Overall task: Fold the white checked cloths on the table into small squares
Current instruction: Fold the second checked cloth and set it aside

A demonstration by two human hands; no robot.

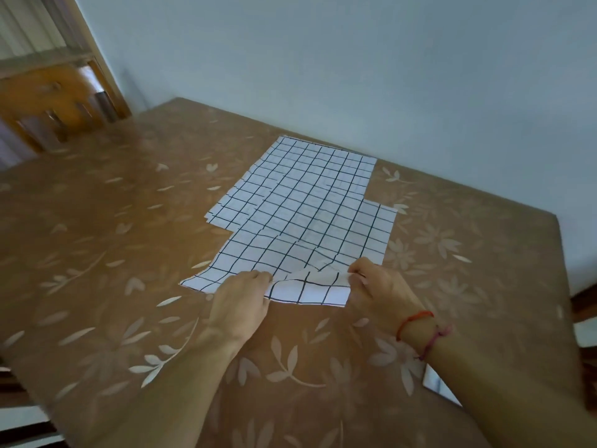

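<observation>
Right wrist: red threads (416, 320) are tied round it; just beside the forearm lies a flat pale object (441, 384), possibly a phone, too cut off to be sure.
Left hand (240, 302): knuckles up, fingers curled in and pinching the cloth's front border at its left part.
Right hand (378, 286): thumb and fingers closed in a pinch on the same border, further right.
Near edge (310, 287): raised off the table between the two hands, rumpled, with a short flap hanging down in front.
Progress: this looks like the very start. No small square shows anywhere, and the first fold of the top piece has not been laid over. All the folding seems left to do.
White checked cloths (310, 205): they lie at the middle of the table (97, 253), running from the hands toward the far side. White with a thin dark grid. Stepped outlines on both sides suggest several pieces overlapping, and apart from the lifted border they lie flat with faint creases.
Table cover: brown with pale leaves and flowers.
Far side: a wooden chair (48, 101) at the far left corner and a plain pale wall (355, 59) behind.
</observation>
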